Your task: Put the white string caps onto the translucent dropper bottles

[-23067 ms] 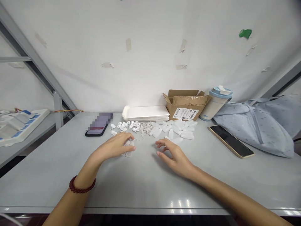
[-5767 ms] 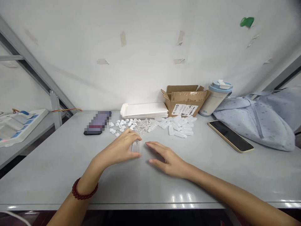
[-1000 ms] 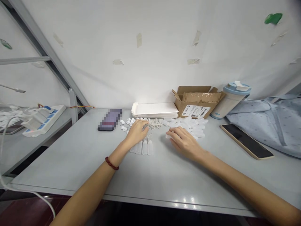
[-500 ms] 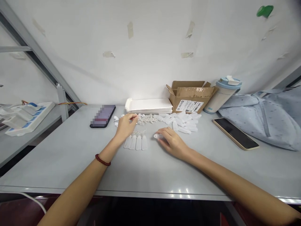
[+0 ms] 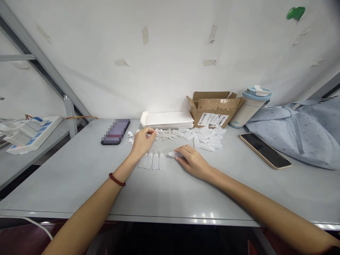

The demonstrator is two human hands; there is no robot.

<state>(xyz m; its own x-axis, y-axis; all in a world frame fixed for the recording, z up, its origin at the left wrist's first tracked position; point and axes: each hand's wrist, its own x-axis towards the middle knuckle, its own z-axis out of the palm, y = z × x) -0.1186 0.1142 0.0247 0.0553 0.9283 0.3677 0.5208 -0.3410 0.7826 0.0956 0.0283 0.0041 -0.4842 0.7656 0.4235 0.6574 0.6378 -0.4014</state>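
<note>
My left hand (image 5: 141, 142) reaches over the scattered small white caps (image 5: 130, 134) with its fingertips pinched on one cap. My right hand (image 5: 191, 161) lies on the grey table (image 5: 79, 177) with its fingers closed on a small translucent bottle (image 5: 172, 154) lying on its side. Between the hands, several finished bottles (image 5: 152, 161) lie side by side in a row. A pile of empty translucent bottles (image 5: 208, 137) lies behind my right hand. A tangle of white strings (image 5: 166, 134) sits next to the caps.
A dark phone (image 5: 115, 131) lies far left, a second phone (image 5: 264, 155) at the right beside a blue cloth (image 5: 300, 132). A stack of white trays (image 5: 168, 119), a cardboard box (image 5: 214, 109) and a lidded cup (image 5: 249, 106) stand by the wall. A power strip (image 5: 29, 132) rests on the left bench.
My right hand has drawn one bottle from the pile leftward toward the row. My left hand has stayed at the caps, fingertips closing on one.
</note>
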